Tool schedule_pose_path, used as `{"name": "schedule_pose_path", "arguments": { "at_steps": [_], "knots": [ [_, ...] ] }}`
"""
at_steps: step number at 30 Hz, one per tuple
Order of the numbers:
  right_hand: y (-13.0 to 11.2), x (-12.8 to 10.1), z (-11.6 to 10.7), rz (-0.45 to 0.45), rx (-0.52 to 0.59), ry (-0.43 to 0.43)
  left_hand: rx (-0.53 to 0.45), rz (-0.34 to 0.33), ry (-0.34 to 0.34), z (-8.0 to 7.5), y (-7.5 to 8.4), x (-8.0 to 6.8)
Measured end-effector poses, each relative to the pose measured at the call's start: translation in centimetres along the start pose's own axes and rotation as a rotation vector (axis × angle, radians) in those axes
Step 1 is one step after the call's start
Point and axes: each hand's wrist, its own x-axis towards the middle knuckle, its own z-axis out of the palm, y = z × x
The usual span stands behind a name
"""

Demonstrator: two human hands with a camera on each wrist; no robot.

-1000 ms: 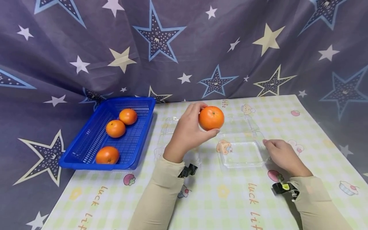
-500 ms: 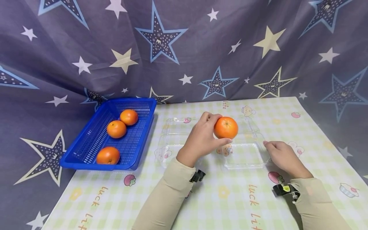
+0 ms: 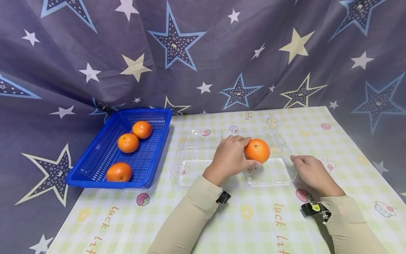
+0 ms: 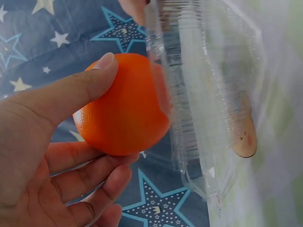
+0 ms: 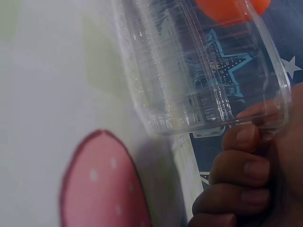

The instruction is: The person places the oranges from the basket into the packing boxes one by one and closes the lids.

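My left hand [image 3: 231, 157] grips an orange [image 3: 257, 151] and holds it low over the right-hand clear plastic container [image 3: 279, 180] on the table. In the left wrist view the thumb and fingers curl round the orange [image 4: 124, 106] right beside the container's rim [image 4: 199, 118]. My right hand [image 3: 309, 171] rests at that container's right edge. The right wrist view shows its fingers [image 5: 241, 165] curled against the clear rim [image 5: 208, 75], with the thumb hidden. A second clear container [image 3: 195, 155] lies just left of my left hand.
A blue plastic basket [image 3: 95, 165] with three oranges [image 3: 128, 142] stands at the table's left edge. The table wears a pale checked cloth with cartoon prints [image 3: 279, 218]. A dark star-patterned curtain [image 3: 203, 53] hangs behind and on both sides.
My left hand has carried the orange to the right and down, from above the gap between the containers to just over the right container. The right hand has stayed put.
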Motion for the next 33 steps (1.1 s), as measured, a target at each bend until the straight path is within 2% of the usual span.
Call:
{"name": "schedule_pose_path", "arguments": {
  "at_steps": [4,9,22,33],
  "knots": [
    [0.1,0.0,0.0,0.020,0.008,-0.019,0.056,0.041,-0.025,1.0,0.3,0.1],
    [0.2,0.1,0.0,0.034,0.013,-0.034,0.100,0.048,-0.078,1.8,0.8,0.1],
    [0.0,0.0,-0.1,0.050,0.020,-0.036,0.135,0.065,-0.134,3.6,1.1,-0.2],
    [-0.1,0.1,0.1,0.039,0.013,-0.024,0.151,0.030,-0.186,3.8,1.4,-0.2]
  ]
}}
